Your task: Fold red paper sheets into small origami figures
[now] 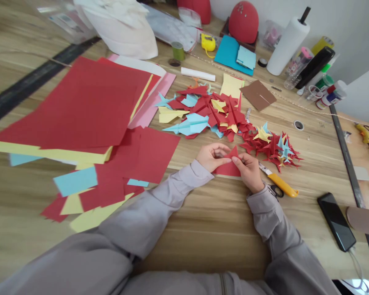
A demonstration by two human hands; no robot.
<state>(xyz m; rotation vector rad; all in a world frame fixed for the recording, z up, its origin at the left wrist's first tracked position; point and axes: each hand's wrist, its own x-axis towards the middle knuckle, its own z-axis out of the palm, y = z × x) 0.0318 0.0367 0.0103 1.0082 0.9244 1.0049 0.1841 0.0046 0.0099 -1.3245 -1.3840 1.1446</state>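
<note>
Both hands grip one small sheet of red paper, whose top is folded to a point. My left hand pinches its left side between thumb and fingers. On the right side, my right hand has its thumb pressed on the paper near the tip; its other fingers are partly hidden behind. Just beyond my hands lies a heap of folded paper planes in red, blue and yellow. Several small folded paper stars are piled to the right of it. A yellow utility knife rests beside my right wrist, partly over black scissors.
Large red sheets are stacked at left, with smaller cut papers in front. A phone with a cable lies at right. Along the back stand a white roll, bottles and a yellow tape measure.
</note>
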